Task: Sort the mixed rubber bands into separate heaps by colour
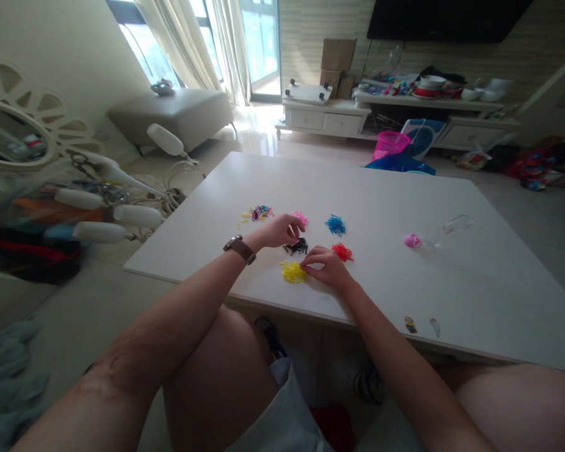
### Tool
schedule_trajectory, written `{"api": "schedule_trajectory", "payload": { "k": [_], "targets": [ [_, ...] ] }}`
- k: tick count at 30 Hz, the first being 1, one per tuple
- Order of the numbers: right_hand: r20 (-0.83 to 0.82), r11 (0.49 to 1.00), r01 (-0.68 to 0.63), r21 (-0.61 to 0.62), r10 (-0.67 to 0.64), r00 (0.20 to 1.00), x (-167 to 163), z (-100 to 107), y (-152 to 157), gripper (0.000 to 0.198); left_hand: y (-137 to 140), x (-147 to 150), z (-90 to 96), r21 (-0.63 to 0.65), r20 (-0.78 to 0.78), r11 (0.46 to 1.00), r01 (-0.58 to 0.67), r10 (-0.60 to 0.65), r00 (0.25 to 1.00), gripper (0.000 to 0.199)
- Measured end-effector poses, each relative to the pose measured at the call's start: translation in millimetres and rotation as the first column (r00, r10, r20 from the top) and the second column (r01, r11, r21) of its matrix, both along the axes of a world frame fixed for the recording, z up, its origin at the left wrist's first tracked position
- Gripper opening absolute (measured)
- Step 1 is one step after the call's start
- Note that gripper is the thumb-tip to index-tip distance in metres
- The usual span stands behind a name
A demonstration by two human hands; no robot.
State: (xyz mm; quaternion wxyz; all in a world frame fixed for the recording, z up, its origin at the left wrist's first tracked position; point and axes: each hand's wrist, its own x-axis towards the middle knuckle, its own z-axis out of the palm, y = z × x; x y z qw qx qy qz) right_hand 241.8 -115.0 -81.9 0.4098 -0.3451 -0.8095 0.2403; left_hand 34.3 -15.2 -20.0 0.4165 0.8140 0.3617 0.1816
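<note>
Small rubber bands lie in colour-sorted heaps on the white table. My left hand hangs above the black rubber bands, its fingers bent down and closed at the tips; anything between them is too small to make out. At the right edge of the yellow rubber bands, my right hand has thumb and fingertips pinched together, and what they hold is unclear. Red rubber bands sit just behind that hand. Farther back are blue rubber bands, partly covered pink ones and a mixed-colour heap.
To the right on the table are a pink object and a clear glass-like item. A small yellow cartoon figure and a silvery piece lie by the front edge. A white lamp stands left of the table.
</note>
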Motion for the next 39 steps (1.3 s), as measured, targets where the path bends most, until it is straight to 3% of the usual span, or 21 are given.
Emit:
{"api": "schedule_trajectory", "payload": {
  "k": [3, 10, 18, 28, 39],
  "targets": [
    [0.027, 0.999, 0.033, -0.014, -0.032, 0.999, 0.8, -1.8, -0.3, 0.008, 2.2, 1.8, -3.0, 0.002, 0.000, 1.000, 0.002, -0.002, 1.000, 0.031],
    [-0.004, 0.959, 0.277, 0.064, -0.277, 0.961, 3.2, -2.4, 2.0, 0.005, 0.5, 5.4, -9.9, -0.003, 0.010, 0.999, 0.037, -0.036, 0.999, 0.031],
    [0.040, 0.974, 0.178, 0.141, -0.185, 0.982, 3.1, -5.4, 4.0, 0.018, -4.8, 14.6, -7.4, -0.045, 0.048, 0.997, 0.069, -0.067, 0.997, 0.032],
    [-0.042, 0.940, 0.298, 0.167, -0.296, 0.954, 4.1, -3.6, 2.6, 0.016, -0.4, 13.9, -6.5, -0.036, 0.058, 0.998, 0.056, -0.054, 0.997, 0.028],
    [-0.029, 0.939, 0.320, 0.129, -0.319, 0.947, 3.5, -3.4, 1.6, 0.023, -4.1, 13.2, 1.3, 0.024, 0.025, 0.999, 0.022, -0.022, 0.999, 0.009]
  ]
}}
